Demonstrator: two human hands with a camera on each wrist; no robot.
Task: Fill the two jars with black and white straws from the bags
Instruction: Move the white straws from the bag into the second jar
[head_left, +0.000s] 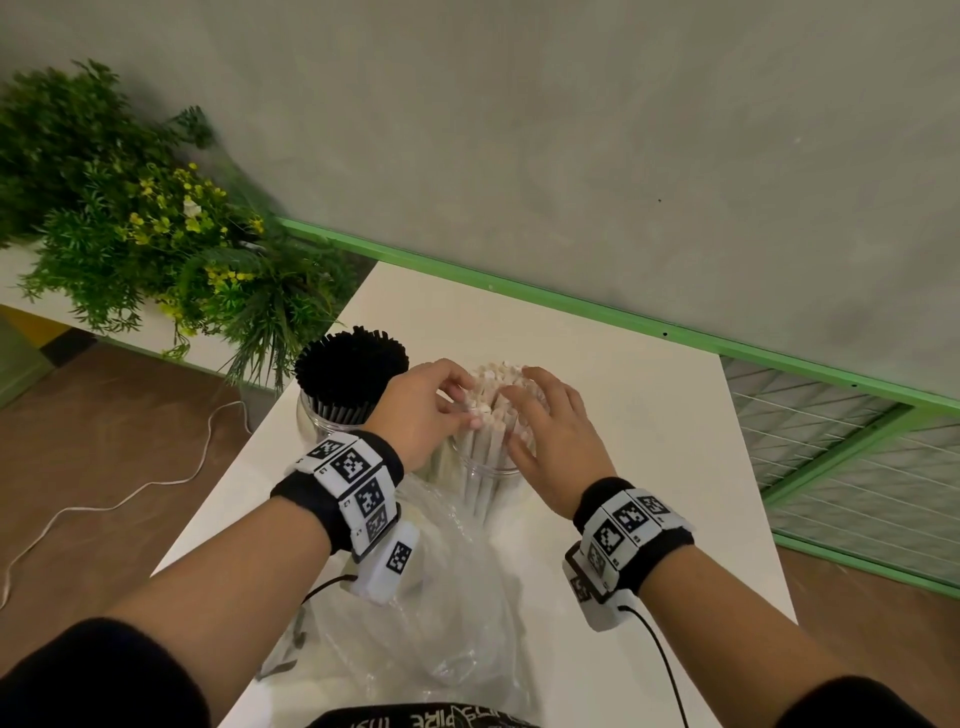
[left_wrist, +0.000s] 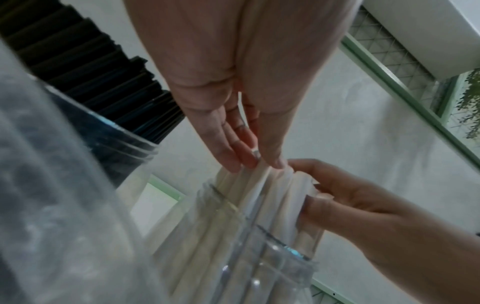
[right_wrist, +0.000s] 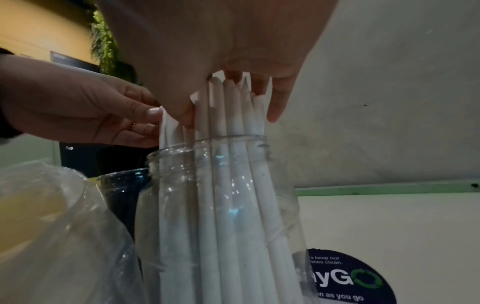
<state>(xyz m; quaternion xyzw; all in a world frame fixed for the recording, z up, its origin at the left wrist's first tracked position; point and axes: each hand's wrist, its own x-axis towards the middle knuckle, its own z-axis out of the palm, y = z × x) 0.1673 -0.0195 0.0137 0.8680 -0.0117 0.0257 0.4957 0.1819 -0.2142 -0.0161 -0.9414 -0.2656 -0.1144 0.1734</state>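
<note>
A clear jar (head_left: 485, 470) holds a bundle of white straws (head_left: 491, 384) that stands well above its rim. My left hand (head_left: 460, 410) touches the bundle's left side and tips with fairly straight fingers (left_wrist: 233, 162). From the right and above, my right hand (head_left: 522, 410) cups the bundle, thumb and fingers (right_wrist: 275, 111) curled round the straw tops (right_wrist: 231, 102). Just to the left, a second jar (head_left: 317, 415) is packed with black straws (head_left: 350, 366). The wrist views show the white-straw jar (right_wrist: 221, 185) close up, beside the black straws (left_wrist: 91, 67).
Crumpled clear plastic bags (head_left: 441, 582) lie on the white table (head_left: 649, 441) between me and the jars. A green-framed wall rail (head_left: 571, 306) runs behind. Plants (head_left: 145, 223) stand at the left. A white cable (head_left: 130, 499) lies on the floor.
</note>
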